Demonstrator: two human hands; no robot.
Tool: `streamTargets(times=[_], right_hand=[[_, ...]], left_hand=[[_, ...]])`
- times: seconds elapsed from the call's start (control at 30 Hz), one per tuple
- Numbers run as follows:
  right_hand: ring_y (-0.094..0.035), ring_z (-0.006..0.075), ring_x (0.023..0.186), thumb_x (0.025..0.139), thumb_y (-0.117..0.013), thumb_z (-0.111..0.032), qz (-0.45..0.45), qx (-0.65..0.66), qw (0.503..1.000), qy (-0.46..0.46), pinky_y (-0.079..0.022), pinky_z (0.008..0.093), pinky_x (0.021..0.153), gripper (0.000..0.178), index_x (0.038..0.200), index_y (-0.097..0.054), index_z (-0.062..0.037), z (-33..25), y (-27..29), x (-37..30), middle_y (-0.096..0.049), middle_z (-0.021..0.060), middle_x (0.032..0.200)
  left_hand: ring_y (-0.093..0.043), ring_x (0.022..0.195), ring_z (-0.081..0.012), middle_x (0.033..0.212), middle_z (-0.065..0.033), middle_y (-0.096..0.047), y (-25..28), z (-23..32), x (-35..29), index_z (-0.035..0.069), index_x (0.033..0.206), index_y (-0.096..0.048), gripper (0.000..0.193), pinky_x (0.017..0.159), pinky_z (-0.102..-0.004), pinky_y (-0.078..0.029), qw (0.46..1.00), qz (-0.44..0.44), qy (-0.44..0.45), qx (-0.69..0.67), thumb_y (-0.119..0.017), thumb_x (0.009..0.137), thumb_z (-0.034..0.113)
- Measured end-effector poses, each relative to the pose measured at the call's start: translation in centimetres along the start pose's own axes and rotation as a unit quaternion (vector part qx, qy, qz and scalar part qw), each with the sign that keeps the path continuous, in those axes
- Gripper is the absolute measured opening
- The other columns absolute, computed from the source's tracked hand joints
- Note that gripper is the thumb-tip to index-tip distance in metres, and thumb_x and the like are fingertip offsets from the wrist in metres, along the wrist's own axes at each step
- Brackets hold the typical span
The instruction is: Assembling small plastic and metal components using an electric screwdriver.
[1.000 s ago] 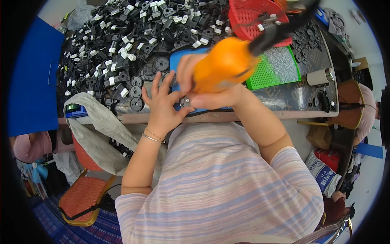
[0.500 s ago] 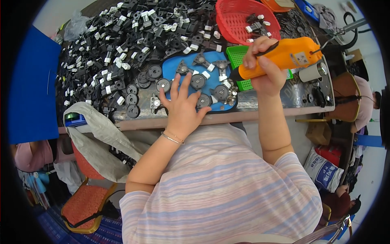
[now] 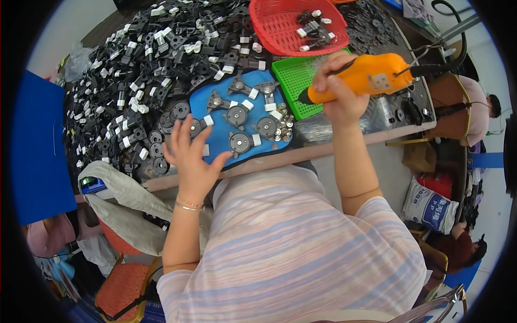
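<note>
My right hand (image 3: 344,94) is wrapped round an orange electric screwdriver (image 3: 374,75), its dark tip pointing left over the green basket (image 3: 291,81). Fingers spread, my left hand (image 3: 191,156) is over the left edge of a blue mat (image 3: 217,135); its fingertips are by a black wheel (image 3: 196,127), partly hidden behind them. Other black wheels, one of them a wheel on a bracket with a white tab (image 3: 239,142), lie on the mat. Wheel-less black brackets (image 3: 238,86) lie along its far side. Small metal fasteners (image 3: 283,129) are heaped at its right edge.
A large pile of black brackets with white tabs (image 3: 161,59) covers the table's left and back. Loose wheels (image 3: 157,151) lie left of the mat. A red basket (image 3: 264,24) holds some brackets. A hooked support and cable (image 3: 431,69) meet the screwdriver's rear. Grey cloth (image 3: 116,210) hangs at the left.
My left hand has shifted left across the mat, away from the wheels in its middle. My right hand still grips the screwdriver. The whole view has shifted a little.
</note>
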State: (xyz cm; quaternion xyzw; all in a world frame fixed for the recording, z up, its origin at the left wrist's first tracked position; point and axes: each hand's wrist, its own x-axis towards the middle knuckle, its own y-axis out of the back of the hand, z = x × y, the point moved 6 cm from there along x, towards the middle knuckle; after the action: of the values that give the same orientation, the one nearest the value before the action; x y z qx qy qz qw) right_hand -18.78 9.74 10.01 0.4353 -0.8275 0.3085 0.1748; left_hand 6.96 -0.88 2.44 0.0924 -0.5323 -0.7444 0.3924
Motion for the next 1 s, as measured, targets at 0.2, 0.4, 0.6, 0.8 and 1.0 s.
streamTargets(times=[0.2,0.4,0.6,0.8,1.0], right_hand=[[-0.053,0.0176,0.062,0.07,-0.06,0.005,0.064,-0.066,0.994,-0.055,-0.045,0.0283,0.056,0.023,0.09,-0.05,0.0004,1.3,2.3,-0.3,-0.051,0.0112,0.084],[-0.054,0.0156,0.062,0.07,-0.061,0.006,0.07,-0.092,0.993,-0.031,-0.045,0.0266,0.056,0.023,0.09,-0.051,-0.0004,1.5,2.2,-0.8,-0.051,0.0099,0.085],[-0.053,0.0172,0.063,0.072,-0.059,0.004,0.041,-0.054,0.997,-0.024,-0.045,0.0282,0.057,0.022,0.092,-0.05,0.0005,-0.3,1.0,-0.6,-0.05,0.0118,0.088],[-0.054,0.0163,0.06,0.071,-0.061,0.001,-0.025,0.14,0.99,-0.002,-0.045,0.0259,0.055,0.023,0.091,-0.05,0.0023,-2.5,-3.1,-0.6,-0.05,0.0121,0.08],[-0.052,0.016,0.063,0.078,-0.058,-0.01,-0.116,0.142,0.983,-0.023,-0.044,0.0294,0.06,0.023,0.097,-0.049,-0.003,-2.1,-5.4,-1.0,-0.046,0.0111,0.092]], left_hand=[[-0.028,0.132,-0.0316,0.138,-0.0071,-0.04,0.9,-1.0,-0.2,0.015,0.107,-0.062,0.049,0.102,-0.0589,-0.007,0.999,0.023,0.024,-0.024,-0.076,0.066,0.038],[-0.028,0.131,-0.0318,0.137,-0.0075,-0.041,0.6,-0.4,0.0,0.016,0.105,-0.063,0.045,0.103,-0.0578,-0.007,0.999,0.014,0.016,-0.027,-0.076,0.066,0.036],[-0.031,0.129,-0.03,0.133,-0.0073,-0.044,0.7,3.6,1.3,0.017,0.098,-0.067,0.034,0.103,-0.0524,-0.011,0.997,0.014,-0.056,-0.041,-0.074,0.067,0.029],[-0.035,0.126,-0.0264,0.131,-0.0037,-0.047,-0.7,7.6,2.8,0.024,0.101,-0.067,0.038,0.104,-0.0507,-0.009,0.986,0.043,-0.139,-0.082,-0.075,0.065,0.02],[-0.039,0.123,-0.0241,0.122,0.0003,-0.054,-0.5,7.9,2.8,0.021,0.08,-0.07,0.014,0.104,-0.0495,-0.008,0.983,0.078,-0.15,-0.078,-0.074,0.067,0.022]])
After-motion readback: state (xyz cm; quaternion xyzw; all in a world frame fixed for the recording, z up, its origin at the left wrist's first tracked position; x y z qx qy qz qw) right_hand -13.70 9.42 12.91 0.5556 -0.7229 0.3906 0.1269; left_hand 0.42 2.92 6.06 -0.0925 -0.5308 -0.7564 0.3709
